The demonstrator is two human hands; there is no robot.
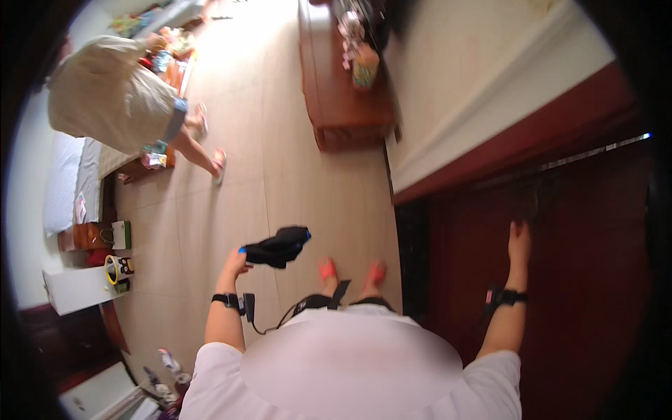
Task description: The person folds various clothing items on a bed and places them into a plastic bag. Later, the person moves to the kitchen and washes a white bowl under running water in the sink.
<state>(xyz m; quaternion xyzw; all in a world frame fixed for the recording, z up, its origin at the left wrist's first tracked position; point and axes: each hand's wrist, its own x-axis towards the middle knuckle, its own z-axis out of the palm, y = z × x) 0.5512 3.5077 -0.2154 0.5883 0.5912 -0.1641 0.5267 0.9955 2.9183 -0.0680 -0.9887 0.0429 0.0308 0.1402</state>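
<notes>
My left hand grips one end of a bundle of black cloth with small blue parts at its ends; the cloth hangs over the tiled floor. On the other side, my right hand is at a dark red door, near what looks like its handle. Dim light there hides whether the fingers hold anything. Each wrist wears a black strap with a small device. Below, my feet stand in red slippers.
Another person in a pale top stands at the upper left beside a wooden bench. A reddish wooden cabinet juts out at the top. A yellow-rimmed bin, a white cabinet and several shoes line the left side. A pale wall meets the door frame.
</notes>
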